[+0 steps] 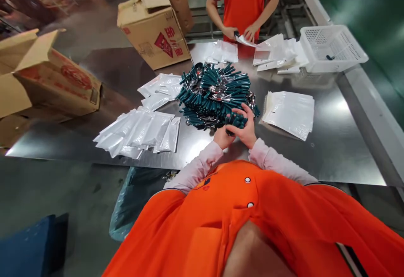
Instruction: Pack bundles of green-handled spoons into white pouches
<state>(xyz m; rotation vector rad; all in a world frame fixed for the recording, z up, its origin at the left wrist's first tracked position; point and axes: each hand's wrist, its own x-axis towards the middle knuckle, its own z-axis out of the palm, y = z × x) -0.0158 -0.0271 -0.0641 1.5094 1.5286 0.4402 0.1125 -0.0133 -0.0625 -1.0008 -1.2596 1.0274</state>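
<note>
Left hand, right hand: fingers gripping green-handled cutlery bundle between them, left fingers mostly hidden | bundle's metal ends hidden, count unclear | cutlery pile: just beyond fingertips, lower layers buried

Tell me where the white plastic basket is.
In the head view, the white plastic basket sits at the far right of the metal table, just right of some white bags.
</note>
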